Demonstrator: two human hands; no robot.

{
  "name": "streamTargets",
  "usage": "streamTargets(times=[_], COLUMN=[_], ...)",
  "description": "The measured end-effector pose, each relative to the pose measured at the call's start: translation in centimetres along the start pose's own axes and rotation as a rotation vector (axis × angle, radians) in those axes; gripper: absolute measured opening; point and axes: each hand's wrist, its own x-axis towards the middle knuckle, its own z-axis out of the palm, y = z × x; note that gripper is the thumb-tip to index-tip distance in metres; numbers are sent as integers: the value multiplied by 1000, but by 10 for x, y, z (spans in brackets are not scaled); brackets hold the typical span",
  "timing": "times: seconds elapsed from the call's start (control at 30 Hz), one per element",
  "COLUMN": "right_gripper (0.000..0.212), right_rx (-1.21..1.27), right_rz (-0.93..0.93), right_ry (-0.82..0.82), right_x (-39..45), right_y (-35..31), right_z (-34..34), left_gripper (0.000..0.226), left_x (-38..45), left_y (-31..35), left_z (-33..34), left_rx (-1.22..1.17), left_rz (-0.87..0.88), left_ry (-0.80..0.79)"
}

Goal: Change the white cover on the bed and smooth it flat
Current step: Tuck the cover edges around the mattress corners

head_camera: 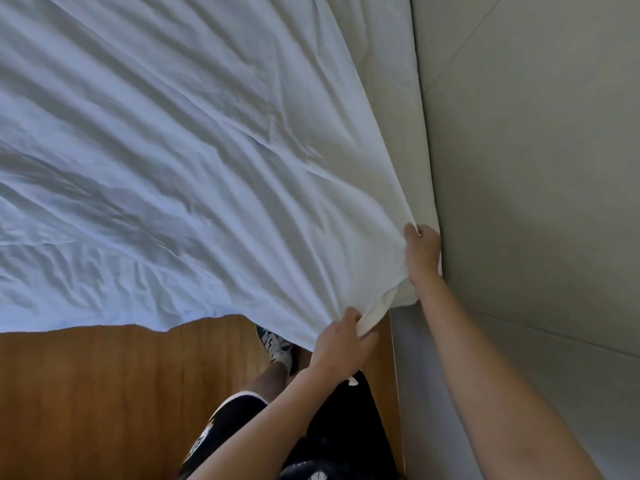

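The white cover [194,161] lies spread over the bed, full of creases that run toward its near right corner. My left hand [341,342] is shut on the cover's folded hem at that corner, just off the bed's front edge. My right hand [423,252] grips the cover's side edge a little farther up, against the wall. The cloth is pulled taut between both hands. The mattress underneath is hidden by the cover.
A pale wall [536,168] runs along the bed's right side, right next to my right hand. A wooden floor [104,393] lies in front of the bed. My leg and shoe [277,344] stand on it by the bed's edge.
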Motion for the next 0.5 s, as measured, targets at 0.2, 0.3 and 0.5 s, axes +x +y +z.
streamTargets(times=[0.2,0.3,0.5], right_gripper=[38,36,30], right_rx=[-424,-442,-478], right_rz=[-136,-175,-128], right_ry=[-27,18,58], right_x=[-17,-8,9], right_y=[43,57,116], right_z=[-16,-26,-70], left_gripper=[16,17,16], left_x=[-7,-9,-16], left_y=[-12,-6,27], left_z=[28,48,121], left_rx=[84,69,118], left_rz=[19,37,53], left_ry=[57,75,-32])
